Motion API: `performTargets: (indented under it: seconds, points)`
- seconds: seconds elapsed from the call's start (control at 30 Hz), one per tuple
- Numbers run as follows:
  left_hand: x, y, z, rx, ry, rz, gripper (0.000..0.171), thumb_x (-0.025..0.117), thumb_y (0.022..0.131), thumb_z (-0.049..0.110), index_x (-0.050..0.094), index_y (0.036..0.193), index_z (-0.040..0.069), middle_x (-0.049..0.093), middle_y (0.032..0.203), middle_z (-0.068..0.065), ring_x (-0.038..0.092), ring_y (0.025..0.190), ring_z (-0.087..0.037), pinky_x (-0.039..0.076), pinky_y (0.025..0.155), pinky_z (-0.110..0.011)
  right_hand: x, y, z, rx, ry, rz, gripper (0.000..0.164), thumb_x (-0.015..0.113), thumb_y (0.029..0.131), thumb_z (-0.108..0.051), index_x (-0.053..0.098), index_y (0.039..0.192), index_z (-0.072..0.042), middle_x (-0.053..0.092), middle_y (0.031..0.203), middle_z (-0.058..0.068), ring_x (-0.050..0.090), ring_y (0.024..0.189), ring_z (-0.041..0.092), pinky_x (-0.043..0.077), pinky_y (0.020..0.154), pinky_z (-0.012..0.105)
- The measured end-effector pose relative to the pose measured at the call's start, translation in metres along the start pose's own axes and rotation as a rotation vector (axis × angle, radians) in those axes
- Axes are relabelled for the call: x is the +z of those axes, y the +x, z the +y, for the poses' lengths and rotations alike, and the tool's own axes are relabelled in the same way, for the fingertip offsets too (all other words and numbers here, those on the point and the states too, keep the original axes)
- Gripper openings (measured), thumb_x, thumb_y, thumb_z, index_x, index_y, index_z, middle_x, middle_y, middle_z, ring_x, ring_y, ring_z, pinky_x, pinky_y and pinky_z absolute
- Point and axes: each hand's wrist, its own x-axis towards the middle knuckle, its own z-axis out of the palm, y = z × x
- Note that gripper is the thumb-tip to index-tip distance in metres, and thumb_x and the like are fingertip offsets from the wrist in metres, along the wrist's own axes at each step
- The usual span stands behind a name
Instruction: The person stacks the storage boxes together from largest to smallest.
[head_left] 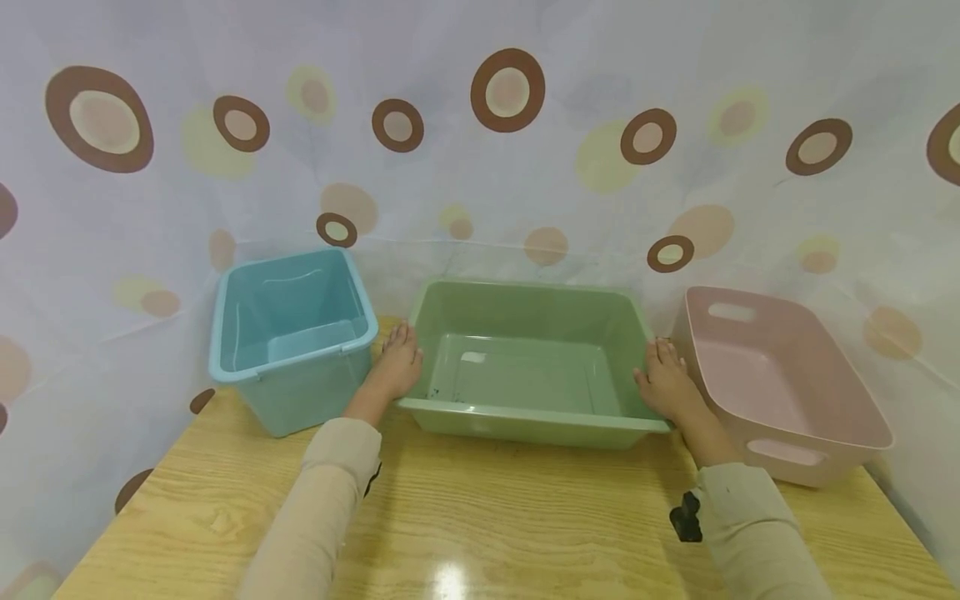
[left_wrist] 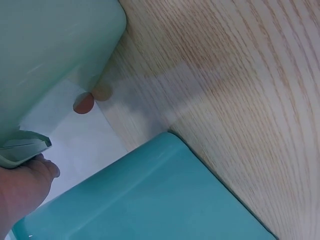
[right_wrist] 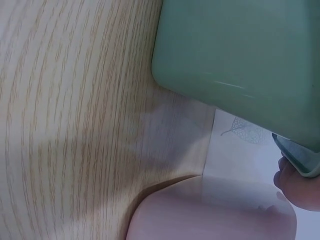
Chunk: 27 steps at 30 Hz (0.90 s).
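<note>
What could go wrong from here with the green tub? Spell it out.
Sliding the green tub left could press the left hand into the blue bin, as that hand sits between them. Sliding it right could drive the right hand into the pink basket, which stands near the right edge of the table and might be nudged off. Both hands hold the tub by its sides, so an uneven lift might tip it.

plastic bins: 3 | hands: 2 | sleeves: 2 | wooden table: 1 | patterned backdrop: 1
</note>
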Motion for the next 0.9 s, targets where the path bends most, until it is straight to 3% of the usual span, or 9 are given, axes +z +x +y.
performTargets:
  seconds: [0.9]
  points:
    - [-0.0017,-0.0067,0.0017,-0.011,0.002,-0.001,0.055,0.024,0.102,0.019,0.009,0.143,-0.012,0.001,0.153,-0.027,0.0,0.142,-0.039,0.006,0.117,-0.049,0.0022,-0.0027,-0.0017,0.0,-0.012,0.017,0.056,0.031,0.098,-0.012,0.011,0.136,0.024,0.006,0.143,0.044,0.005,0.132,0.058,0.01,0.107,0.068]
